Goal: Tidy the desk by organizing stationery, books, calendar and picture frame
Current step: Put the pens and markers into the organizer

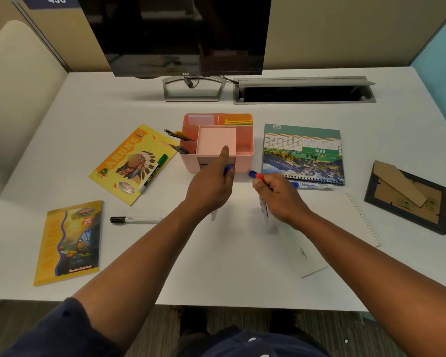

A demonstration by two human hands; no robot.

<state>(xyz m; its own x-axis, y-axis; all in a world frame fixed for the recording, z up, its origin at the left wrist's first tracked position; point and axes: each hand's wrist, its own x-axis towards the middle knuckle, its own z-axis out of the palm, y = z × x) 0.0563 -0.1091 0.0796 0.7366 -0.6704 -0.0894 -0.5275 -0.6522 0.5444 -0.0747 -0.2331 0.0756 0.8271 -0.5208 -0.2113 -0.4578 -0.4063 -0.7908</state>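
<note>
Both arms reach across the white desk [113, 106] toward the pink desk organizer [218, 141], which stands mid-desk below the monitor [180, 34]; the left hand [209, 186] curls round a blue-capped marker [227, 169] with its forefinger stretched out over the organizer's front edge; the right hand [278, 195] grips a bunch of markers, one blue cap [252, 173] and one red cap [259, 176] poking out by the thumb, the barrels hanging below the palm. A calendar showing June [303, 153] lies flat just right of the organizer, another blue marker [312, 186] touching its spiral edge; a picture frame [408, 197] lies face down near the right side; a white spiral notebook [345, 220] sits under the right forearm. To the left, a green marker [153, 172] rests on a yellow exercise book [129, 163]; a black marker [135, 220] lies on the desk beside a second book with a butterfly cover [68, 242].
</note>
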